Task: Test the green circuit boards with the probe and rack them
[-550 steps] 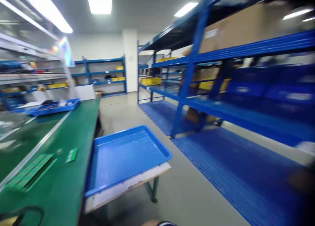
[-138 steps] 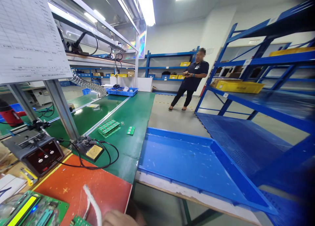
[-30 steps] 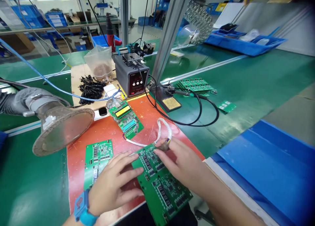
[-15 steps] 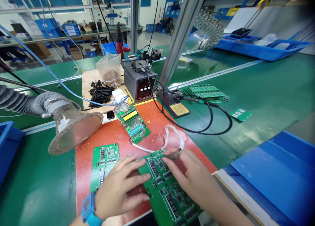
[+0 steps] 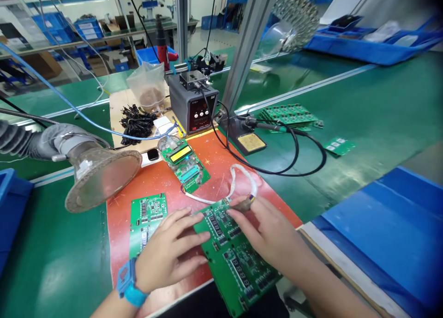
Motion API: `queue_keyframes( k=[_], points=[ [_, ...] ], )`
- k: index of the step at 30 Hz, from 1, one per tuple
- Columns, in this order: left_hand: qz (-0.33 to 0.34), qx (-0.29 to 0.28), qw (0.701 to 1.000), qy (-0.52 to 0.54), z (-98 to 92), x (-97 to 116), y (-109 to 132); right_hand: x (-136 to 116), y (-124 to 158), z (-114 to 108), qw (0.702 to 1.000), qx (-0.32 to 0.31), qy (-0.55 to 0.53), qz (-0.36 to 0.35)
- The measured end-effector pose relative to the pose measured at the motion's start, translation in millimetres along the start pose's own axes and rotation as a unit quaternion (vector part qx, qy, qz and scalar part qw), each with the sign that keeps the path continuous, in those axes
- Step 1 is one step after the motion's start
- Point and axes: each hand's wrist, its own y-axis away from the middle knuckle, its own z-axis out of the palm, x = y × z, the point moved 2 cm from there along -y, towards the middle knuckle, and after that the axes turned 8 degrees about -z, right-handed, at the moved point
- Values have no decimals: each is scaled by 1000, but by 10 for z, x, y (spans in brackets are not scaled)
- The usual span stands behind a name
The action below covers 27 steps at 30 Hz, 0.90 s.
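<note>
A green circuit board [image 5: 224, 267] with four-digit displays lies tilted at the front edge of the orange mat. My left hand [image 5: 173, 253], wearing a blue wristwatch, has its fingers spread, their tips touching the board's left edge. My right hand [image 5: 263, 223] pinches a brownish probe-like connector [image 5: 243, 204] against the board's top edge; its contact tip is hidden. From it a white-sleeved cable [image 5: 254, 184] loops back to a programmer board [image 5: 187, 168] with a yellow screen, a teal socket and a lit blue light. Another display board [image 5: 148, 216] lies partly behind my left hand.
A fume extractor hood [image 5: 104, 179] stands at the left. Behind the mat are a soldering station [image 5: 194, 105], an iron stand [image 5: 247, 140] and black leads [image 5: 138, 122]. Stacked boards [image 5: 289, 115] lie further right. A blue bin [image 5: 387, 235] is at the near right.
A blue light now shows on the programmer board. The camera view has shifted slightly, so the background sits higher. Both hands keep nearly the same pose at the board.
</note>
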Motion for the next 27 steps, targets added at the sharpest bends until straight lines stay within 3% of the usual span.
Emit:
queue_keyframes(
  k=[27],
  points=[
    [2,7,1000,-5,-7,11,-5,18,3,-7,1000,-2,-11,-1]
  ],
)
